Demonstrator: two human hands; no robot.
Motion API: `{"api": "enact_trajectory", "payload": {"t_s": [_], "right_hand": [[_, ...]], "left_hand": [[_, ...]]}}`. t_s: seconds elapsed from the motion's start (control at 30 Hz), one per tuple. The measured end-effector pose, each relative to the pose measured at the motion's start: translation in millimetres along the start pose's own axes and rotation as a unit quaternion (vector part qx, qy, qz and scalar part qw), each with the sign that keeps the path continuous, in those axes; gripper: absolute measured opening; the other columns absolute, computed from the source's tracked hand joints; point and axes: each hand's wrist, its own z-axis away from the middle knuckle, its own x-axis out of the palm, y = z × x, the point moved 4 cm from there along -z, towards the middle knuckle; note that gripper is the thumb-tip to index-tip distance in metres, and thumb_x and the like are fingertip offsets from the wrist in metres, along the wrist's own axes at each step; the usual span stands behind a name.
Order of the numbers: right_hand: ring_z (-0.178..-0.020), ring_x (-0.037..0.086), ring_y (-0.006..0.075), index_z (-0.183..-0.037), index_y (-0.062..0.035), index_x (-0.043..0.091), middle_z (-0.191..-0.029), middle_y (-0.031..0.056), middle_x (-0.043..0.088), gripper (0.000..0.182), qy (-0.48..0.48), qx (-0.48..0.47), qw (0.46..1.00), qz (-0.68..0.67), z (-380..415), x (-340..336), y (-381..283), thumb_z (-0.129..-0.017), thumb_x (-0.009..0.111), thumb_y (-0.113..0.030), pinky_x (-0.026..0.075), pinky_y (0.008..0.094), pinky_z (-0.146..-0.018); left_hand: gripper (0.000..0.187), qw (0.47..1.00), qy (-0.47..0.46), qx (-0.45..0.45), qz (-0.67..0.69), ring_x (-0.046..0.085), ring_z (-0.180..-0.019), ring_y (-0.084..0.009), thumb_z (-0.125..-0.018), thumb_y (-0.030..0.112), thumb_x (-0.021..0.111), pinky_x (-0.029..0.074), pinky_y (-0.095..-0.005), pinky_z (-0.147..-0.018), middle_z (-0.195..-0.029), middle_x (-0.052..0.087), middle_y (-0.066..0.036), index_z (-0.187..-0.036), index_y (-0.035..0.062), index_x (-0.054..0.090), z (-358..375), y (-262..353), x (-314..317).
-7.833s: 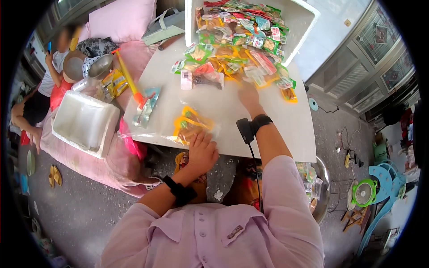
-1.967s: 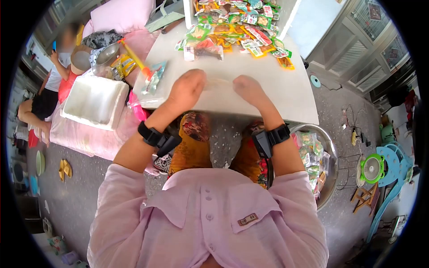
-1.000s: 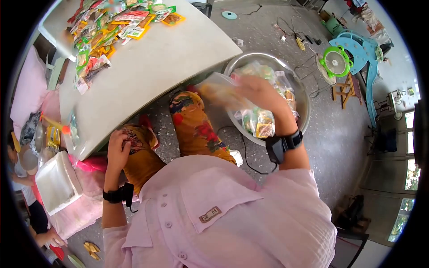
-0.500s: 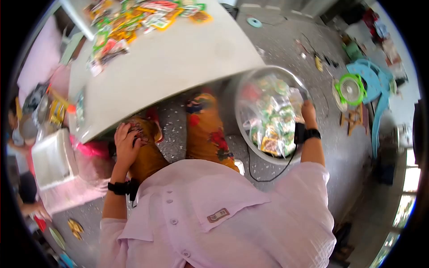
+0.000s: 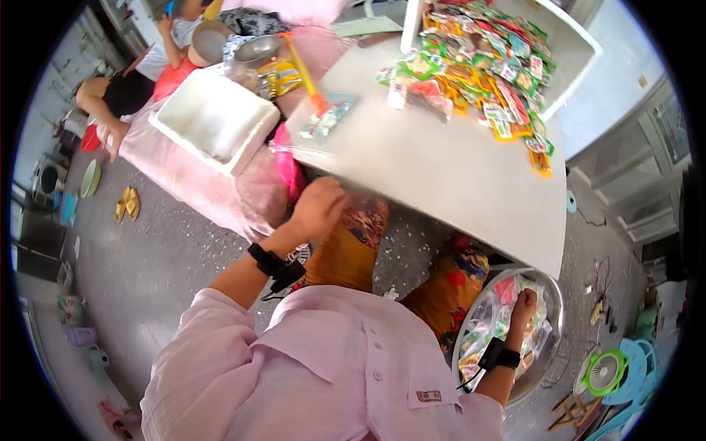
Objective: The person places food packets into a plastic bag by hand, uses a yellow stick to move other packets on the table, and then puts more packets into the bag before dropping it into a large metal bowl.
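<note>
My left hand (image 5: pixel 320 207) is raised over my left knee, close to the table's front edge. Its fingers look loosely bent and somewhat blurred, and nothing shows in them. My right hand (image 5: pixel 523 309) is closed above the small food packets (image 5: pixel 504 301) in a round metal basin (image 5: pixel 557 312). Whatever it may grip is hidden by the fingers. The basin stands on the floor by my right leg, partly under the table corner. More colourful food packets (image 5: pixel 482 66) lie heaped on the white table (image 5: pixel 426 154), towards its far side.
Left of the table, a white foam box (image 5: pixel 213 121) rests on a pink-covered seat (image 5: pixel 191 184). A pan (image 5: pixel 257 50) and an orange-handled tool (image 5: pixel 303 70) lie behind it. Another person (image 5: pixel 147 73) sits at the far left. A green fan (image 5: pixel 604 371) stands right of the basin.
The view has swung left. My left hand has lifted off my knee towards the table edge. My right hand has gone from the basin's rim to over its packets.
</note>
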Motion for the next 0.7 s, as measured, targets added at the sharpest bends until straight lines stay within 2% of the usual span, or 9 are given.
{"api": "enact_trajectory", "payload": {"t_s": [0.07, 0.13, 0.2, 0.27, 0.4, 0.43, 0.53, 0.67, 0.7], "right_hand": [[-0.067, 0.050, 0.0165, -0.080, -0.0009, 0.053, -0.072, 0.0080, 0.053, 0.008, -0.017, -0.025, 0.999, -0.023, -9.9, 13.8, -38.2, -0.075, 0.051, -0.007, 0.041, 0.0269, -0.062], [-0.067, 0.049, 0.0165, -0.083, -0.0007, 0.054, -0.074, 0.0076, 0.053, 0.010, -0.011, -0.051, 0.998, -0.029, -13.8, 26.6, -91.8, -0.077, 0.051, -0.008, 0.041, 0.0265, -0.062], [-0.068, 0.049, 0.0160, -0.085, -0.0001, 0.054, -0.076, 0.0087, 0.053, 0.011, -0.024, -0.079, 0.995, -0.055, -12.8, 45.1, -123.8, -0.078, 0.051, -0.008, 0.041, 0.0262, -0.061], [-0.068, 0.049, 0.0166, -0.085, 0.0001, 0.053, -0.076, 0.0098, 0.053, 0.011, -0.028, -0.103, 0.992, -0.069, -4.9, 62.6, -156.8, -0.077, 0.050, -0.007, 0.041, 0.0275, -0.062], [-0.073, 0.050, 0.0193, -0.087, 0.0013, 0.052, -0.081, 0.0119, 0.054, 0.013, -0.064, -0.067, 0.984, -0.150, 11.8, 103.2, -163.0, -0.078, 0.050, -0.007, 0.041, 0.0276, -0.068], [-0.074, 0.052, 0.0244, -0.088, 0.0014, 0.051, -0.082, 0.0133, 0.054, 0.013, -0.053, -0.149, 0.983, -0.091, 14.7, 102.6, -176.2, -0.076, 0.049, -0.004, 0.043, 0.0332, -0.067], [-0.075, 0.052, 0.0306, -0.083, 0.0004, 0.051, -0.081, 0.0153, 0.054, 0.011, -0.037, -0.227, 0.973, -0.031, 19.6, 109.2, -183.7, -0.073, 0.049, -0.001, 0.042, 0.0365, -0.067], [-0.074, 0.051, 0.0325, -0.079, -0.0005, 0.050, -0.080, 0.0152, 0.054, 0.010, -0.042, -0.234, 0.971, -0.020, 19.4, 113.0, -184.7, -0.069, 0.048, 0.001, 0.042, 0.0389, -0.066], [-0.074, 0.051, 0.0325, -0.079, -0.0006, 0.050, -0.079, 0.0150, 0.054, 0.010, -0.047, -0.232, 0.971, -0.022, 19.5, 112.2, -184.9, -0.069, 0.048, 0.001, 0.042, 0.0391, -0.066]], "left_hand": [[0.024, 0.997, 0.045, -0.070, -0.008, 0.048, -0.090, -0.0325, -0.066, 0.010, 0.057, 0.038, -0.0395, -0.081, -0.092, 0.052, -0.013, -0.089, 0.0036, 0.052, 0.1, -29.8, -27.2], [0.024, 0.985, 0.095, -0.085, -0.119, 0.048, -0.087, -0.0327, -0.068, 0.011, 0.056, 0.039, -0.0388, -0.079, -0.092, 0.053, -0.015, -0.090, 0.0034, 0.052, -3.4, -62.5, -57.6], [0.024, 0.976, 0.110, -0.123, -0.140, 0.049, -0.087, -0.0320, -0.069, 0.012, 0.056, 0.039, -0.0383, -0.078, -0.093, 0.053, -0.016, -0.091, 0.0026, 0.052, -9.1, -110.9, -89.9], [0.023, 0.948, 0.190, -0.139, -0.216, 0.049, -0.088, -0.0318, -0.071, 0.011, 0.054, 0.039, -0.0386, -0.079, -0.092, 0.054, -0.016, -0.091, 0.0020, 0.052, -10.4, -153.3, -119.5], [0.032, 0.911, 0.125, -0.295, -0.259, 0.051, -0.090, -0.0334, -0.074, 0.020, 0.053, 0.040, -0.0376, -0.080, -0.096, 0.055, -0.019, -0.099, 0.0003, 0.052, -12.0, -243.1, -152.7], [0.035, 0.901, 0.094, -0.338, -0.256, 0.051, -0.090, -0.0340, -0.074, 0.023, 0.053, 0.040, -0.0376, -0.080, -0.096, 0.055, -0.020, -0.100, -0.0002, 0.052, -9.9, -254.9, -155.1], [0.040, 0.895, -0.040, -0.391, -0.213, 0.050, -0.093, -0.0345, -0.072, 0.026, 0.050, 0.039, -0.0385, -0.081, -0.101, 0.054, -0.020, -0.102, 0.0004, 0.052, 2.4, -279.8, -141.9], [0.031, 0.889, -0.077, -0.403, -0.203, 0.053, -0.086, -0.0348, -0.071, 0.024, 0.047, 0.041, -0.0391, -0.077, -0.092, 0.057, -0.020, -0.090, 0.0020, 0.057, 9.9, -287.1, -132.3], [0.027, 0.890, -0.043, -0.416, -0.181, 0.055, -0.080, -0.0347, -0.071, 0.024, 0.048, 0.042, -0.0388, -0.072, -0.083, 0.058, -0.019, -0.083, 0.0017, 0.057, 8.7, -279.3, -134.9]]}}
